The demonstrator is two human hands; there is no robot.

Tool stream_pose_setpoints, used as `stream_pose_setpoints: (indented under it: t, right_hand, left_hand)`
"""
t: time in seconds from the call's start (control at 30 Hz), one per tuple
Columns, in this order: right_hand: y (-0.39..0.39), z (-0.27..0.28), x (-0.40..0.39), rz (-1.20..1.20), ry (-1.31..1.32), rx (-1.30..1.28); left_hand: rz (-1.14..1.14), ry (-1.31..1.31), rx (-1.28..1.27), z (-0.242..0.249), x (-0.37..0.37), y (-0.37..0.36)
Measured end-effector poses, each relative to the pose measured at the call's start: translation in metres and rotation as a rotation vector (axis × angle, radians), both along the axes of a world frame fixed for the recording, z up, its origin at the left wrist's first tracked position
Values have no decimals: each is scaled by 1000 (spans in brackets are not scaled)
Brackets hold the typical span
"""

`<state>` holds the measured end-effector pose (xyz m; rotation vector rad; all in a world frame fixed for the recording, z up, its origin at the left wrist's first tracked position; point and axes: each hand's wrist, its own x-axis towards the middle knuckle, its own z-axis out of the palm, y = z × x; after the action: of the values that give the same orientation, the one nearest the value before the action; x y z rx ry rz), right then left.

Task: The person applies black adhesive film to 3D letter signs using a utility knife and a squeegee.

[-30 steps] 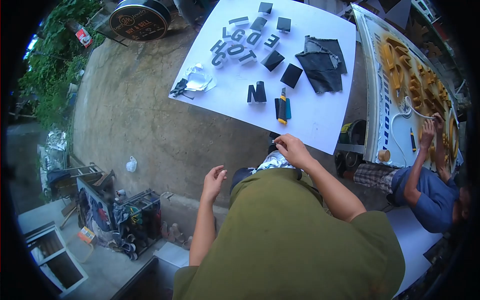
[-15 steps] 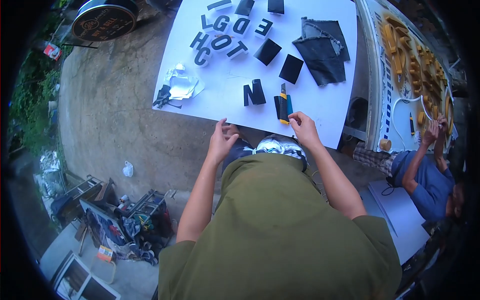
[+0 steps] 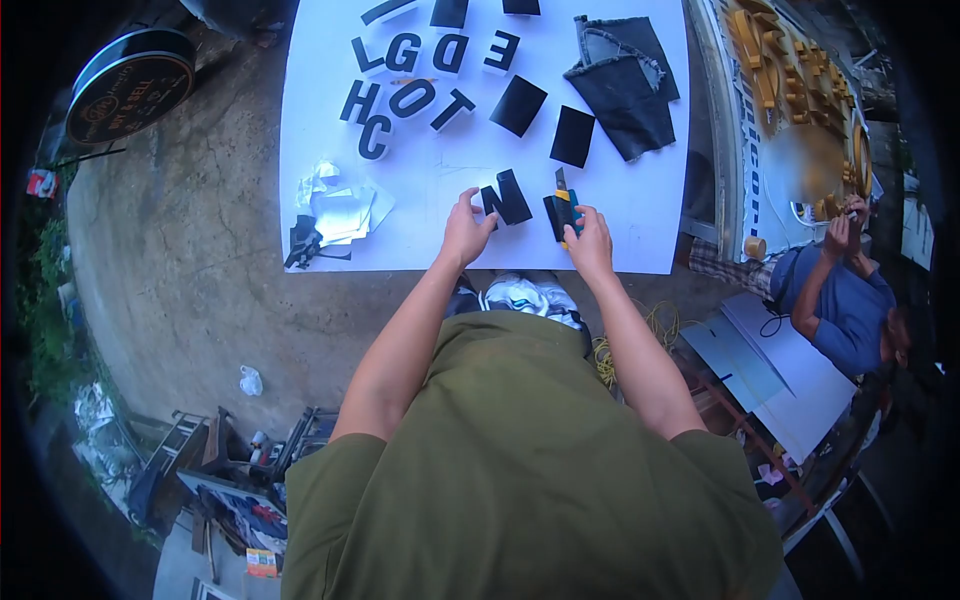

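Note:
My left hand (image 3: 468, 228) is over the near part of the white table (image 3: 430, 250), its fingers apart at the left side of the black letter N (image 3: 508, 198). To the right, my right hand (image 3: 588, 240) has its fingers round the lower end of a yellow and black utility knife (image 3: 563, 190). The knife's blade points away from me. A dark and teal piece (image 3: 552, 218) lies beside and under the knife. Several black-faced letters, among them T (image 3: 452, 108) and H (image 3: 360, 102), stand farther back, with black rectangular pieces (image 3: 572, 136) to their right.
Dark cloth (image 3: 628, 105) lies at the table's right; crumpled white paper (image 3: 340, 210) and black scraps (image 3: 303, 242) lie at its left. A co-worker (image 3: 835, 290) sits at the right by a signboard (image 3: 750, 150) with yellow letters. A round sign (image 3: 130, 88) stands at upper left.
My left hand has moved forward over the table to the N. My right hand has closed round the knife. The camera view has shifted, and the N sits more tilted.

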<state>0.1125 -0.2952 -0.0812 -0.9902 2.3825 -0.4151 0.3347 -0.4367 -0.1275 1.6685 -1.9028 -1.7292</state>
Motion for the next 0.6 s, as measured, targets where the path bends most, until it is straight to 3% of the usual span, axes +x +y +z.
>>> stream_pose_setpoints:
  t: [0.2,0.33,0.37,0.6]
  right_hand:
    - [-8,-21,3,83,97,4]
    - [-8,-30,-2,64,69,23]
    - [-7,-36,-3,89,88,9]
    - [-3,-7,-4,2,-82,-36]
  left_hand:
    - [106,21,-11,3,-6,14]
    - [32,23,-129,-23,-1,3]
    - [-27,13,-161,-34,3,-7]
    - [-407,-182,-456,10,-18,-70]
